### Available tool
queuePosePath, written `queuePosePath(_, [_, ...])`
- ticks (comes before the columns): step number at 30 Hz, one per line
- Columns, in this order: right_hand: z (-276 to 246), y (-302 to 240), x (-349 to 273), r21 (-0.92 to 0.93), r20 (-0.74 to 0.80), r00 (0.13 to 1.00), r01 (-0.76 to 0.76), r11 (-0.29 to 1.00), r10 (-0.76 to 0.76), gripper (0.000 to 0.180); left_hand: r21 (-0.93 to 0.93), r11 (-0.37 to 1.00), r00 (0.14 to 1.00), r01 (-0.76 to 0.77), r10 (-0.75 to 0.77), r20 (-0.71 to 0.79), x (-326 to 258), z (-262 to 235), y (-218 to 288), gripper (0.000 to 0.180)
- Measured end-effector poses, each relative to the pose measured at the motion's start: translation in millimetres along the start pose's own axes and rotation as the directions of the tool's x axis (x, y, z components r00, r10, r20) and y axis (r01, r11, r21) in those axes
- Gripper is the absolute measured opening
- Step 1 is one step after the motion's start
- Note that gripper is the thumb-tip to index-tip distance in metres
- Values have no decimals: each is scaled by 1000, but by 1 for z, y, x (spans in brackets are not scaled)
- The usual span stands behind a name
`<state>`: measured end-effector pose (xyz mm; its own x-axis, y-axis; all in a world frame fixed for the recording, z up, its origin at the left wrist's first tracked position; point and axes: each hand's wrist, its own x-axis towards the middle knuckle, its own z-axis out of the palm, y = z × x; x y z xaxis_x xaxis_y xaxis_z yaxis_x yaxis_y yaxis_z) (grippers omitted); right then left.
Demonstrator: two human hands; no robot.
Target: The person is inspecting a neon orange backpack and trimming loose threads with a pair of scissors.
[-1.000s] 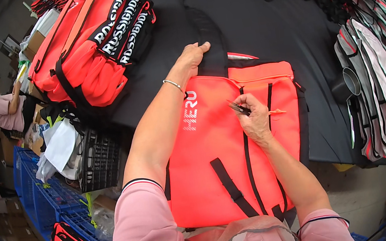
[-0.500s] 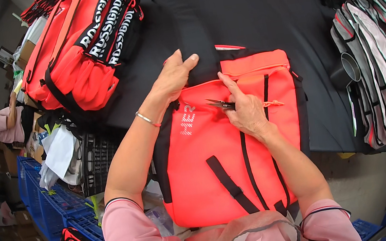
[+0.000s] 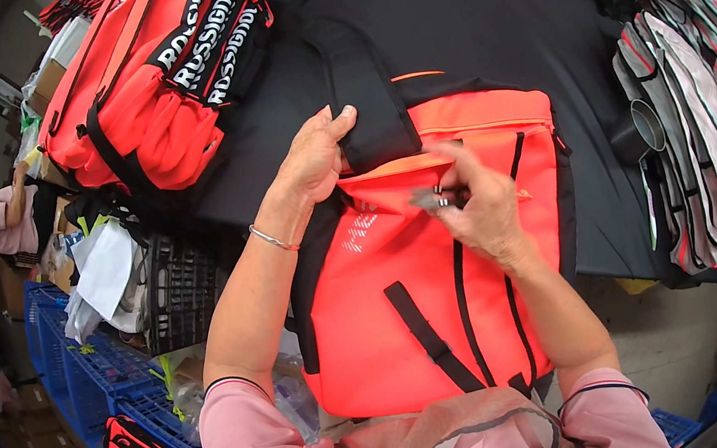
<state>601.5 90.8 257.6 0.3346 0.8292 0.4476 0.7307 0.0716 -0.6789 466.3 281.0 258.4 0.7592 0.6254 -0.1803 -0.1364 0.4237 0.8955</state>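
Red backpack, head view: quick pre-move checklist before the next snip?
1. Red backpack lies flat on the black table: ok.
2. Left hand grips the black flap at the top edge: ok.
3. Right hand holds a small metal tool: ok; blades open or shut: cannot tell.
4. Left fingers away from the tool: ok, hands apart.
5. Thread being trimmed visible: cannot tell.

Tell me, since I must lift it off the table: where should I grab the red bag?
Probably by the black flap at the top of the bag, coming from the far end. It stands clear of the flat body, and the left hand already pinches it; the right hand holds a small tool.
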Motion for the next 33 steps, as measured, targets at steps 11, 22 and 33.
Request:
queuePosePath(11, [-2, -3, 43, -350, 14, 935, 338, 874, -355, 24, -1, 1000, 999, 27, -27, -34, -15, 11, 9, 27])
queuePosePath(22, [11, 3, 57, -330, 60, 868, 484, 810, -493, 22, -137, 989, 999, 48, -45, 27, -4, 4, 1, 17])
queuePosePath(33, [7, 2, 65, -292, 139, 850, 525, 799, -507, 22, -161, 982, 993, 100, -90, 72, 1, -3, -4, 19])
